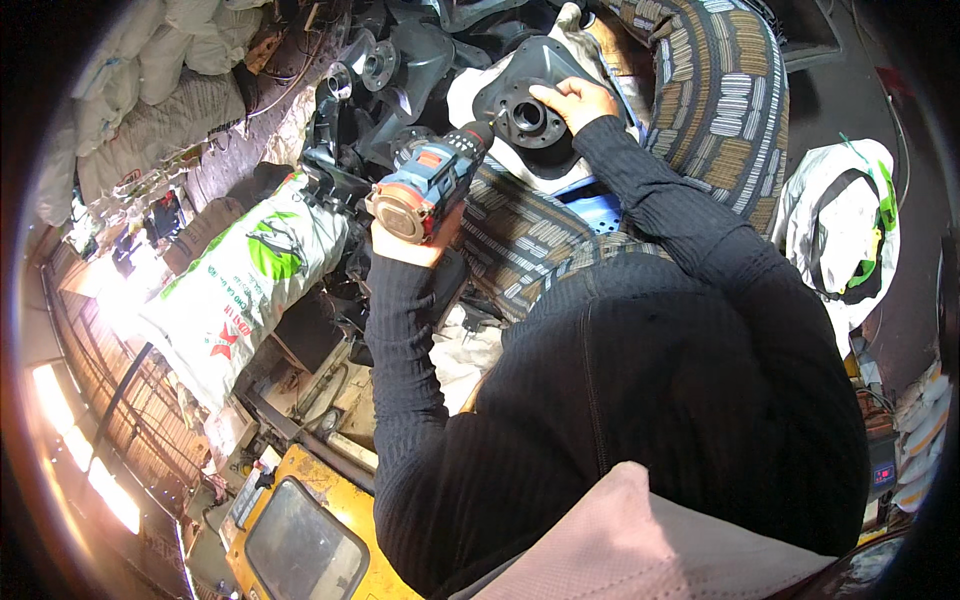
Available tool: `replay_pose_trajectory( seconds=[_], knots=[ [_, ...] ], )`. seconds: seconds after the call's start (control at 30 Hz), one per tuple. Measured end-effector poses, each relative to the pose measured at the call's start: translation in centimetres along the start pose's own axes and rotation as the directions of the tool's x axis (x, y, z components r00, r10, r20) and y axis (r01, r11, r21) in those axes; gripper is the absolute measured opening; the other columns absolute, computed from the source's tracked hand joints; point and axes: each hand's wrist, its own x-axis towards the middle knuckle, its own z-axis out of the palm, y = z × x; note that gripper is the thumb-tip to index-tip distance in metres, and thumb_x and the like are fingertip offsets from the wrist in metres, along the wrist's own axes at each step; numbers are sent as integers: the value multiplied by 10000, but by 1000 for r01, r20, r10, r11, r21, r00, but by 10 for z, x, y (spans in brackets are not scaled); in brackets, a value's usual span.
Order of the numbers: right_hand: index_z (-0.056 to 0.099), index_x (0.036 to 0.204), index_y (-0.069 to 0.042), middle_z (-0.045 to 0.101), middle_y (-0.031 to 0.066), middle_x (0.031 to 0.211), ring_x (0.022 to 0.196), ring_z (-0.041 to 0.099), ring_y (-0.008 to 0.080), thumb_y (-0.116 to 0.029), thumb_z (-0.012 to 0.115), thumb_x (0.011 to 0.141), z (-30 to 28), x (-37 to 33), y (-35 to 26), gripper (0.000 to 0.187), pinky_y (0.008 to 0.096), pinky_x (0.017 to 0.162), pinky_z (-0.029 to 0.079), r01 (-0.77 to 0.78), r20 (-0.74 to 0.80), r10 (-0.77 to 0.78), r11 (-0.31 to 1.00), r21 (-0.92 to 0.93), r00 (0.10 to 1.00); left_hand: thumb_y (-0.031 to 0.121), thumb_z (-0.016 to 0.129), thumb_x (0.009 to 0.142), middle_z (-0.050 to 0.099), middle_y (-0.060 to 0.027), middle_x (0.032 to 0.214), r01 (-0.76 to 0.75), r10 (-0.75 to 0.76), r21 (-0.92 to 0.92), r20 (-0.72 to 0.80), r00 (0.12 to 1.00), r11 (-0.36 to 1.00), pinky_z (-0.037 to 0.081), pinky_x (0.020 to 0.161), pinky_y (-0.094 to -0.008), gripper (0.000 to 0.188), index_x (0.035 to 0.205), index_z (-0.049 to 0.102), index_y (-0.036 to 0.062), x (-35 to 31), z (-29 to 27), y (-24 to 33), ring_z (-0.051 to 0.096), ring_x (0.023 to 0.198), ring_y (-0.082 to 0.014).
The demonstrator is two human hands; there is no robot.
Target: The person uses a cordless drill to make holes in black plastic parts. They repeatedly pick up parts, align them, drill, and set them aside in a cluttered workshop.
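My left hand (420,248) grips a blue and red cordless drill (428,178), its chuck pointing up and right. The drill's tip is close to the left side of a black moulded part (545,75), which has a broad rounded plate and a round hub with a central hole and smaller holes around it. My right hand (582,103) holds this part by the hub's right side, thumb and fingers bent onto it. Beneath the part lie a white cloth (470,98) and a blue piece (600,212) near my patterned trouser legs (715,90).
Similar black parts (400,65) are heaped at the far left. A white and green sack (255,280) stands left of the drill. White bags (165,55) pile up at the upper left. A yellow machine panel (300,530) is at lower left; another white bag (835,220) lies to the right.
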Motion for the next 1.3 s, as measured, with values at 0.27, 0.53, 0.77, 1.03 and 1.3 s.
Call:
replay_pose_trajectory(
  seconds=[0.27, 0.53, 0.77, 1.03, 1.3],
  knots=[
    [638, 692, -52, 553, -3, 596, 563, 487, 83, -400, 726, 709, -5, -5, -18, 360, 251, 563, 412, 46, 110, -58, 993, 107, 992, 85, 703, 695, 593, -118, 1047, 134, -131, -295, 28, 991, 946, 440, 840, -339, 428, 1095, 557, 40, 6, -10, -4, 573, 968, -244],
    [614, 635, -54, 580, 59, 588, 553, 534, 150, -517, 699, 663, -1, 1, -22, 471, 289, 565, 436, 95, 140, -104, 993, 69, 985, 4, 699, 703, 620, -80, 882, 468, -422, -509, 212, 882, 723, 471, 489, -244, 419, 1079, 515, 16, 15, -24, 5, 590, 612, -129],
    [618, 646, -62, 585, 74, 582, 553, 559, 178, -544, 687, 656, 0, 5, -16, 488, 313, 572, 455, 144, 118, -146, 989, 28, 982, 61, 693, 732, 623, -68, 739, 501, -440, -607, 262, 859, 617, 447, 429, -246, 258, 958, 578, 11, 16, -21, 14, 548, 493, -123],
    [575, 593, -60, 537, 43, 544, 514, 491, 147, -507, 691, 678, 6, 10, -11, 470, 297, 535, 413, 227, 38, -227, 974, -4, 973, 90, 658, 720, 615, -54, 713, 468, -408, -532, 235, 882, 706, 428, 427, -266, 263, 965, 576, 37, 20, -11, 8, 541, 484, -131],
    [627, 684, -49, 558, 83, 613, 586, 558, 227, -515, 673, 688, 2, 15, -1, 469, 341, 581, 447, 338, -2, -344, 923, -181, 939, 97, 715, 649, 562, -116, 1107, 277, -218, -180, 291, 932, 944, 406, 912, -352, 518, 1136, 540, 62, 37, -13, -7, 526, 1056, -246]
  ],
)
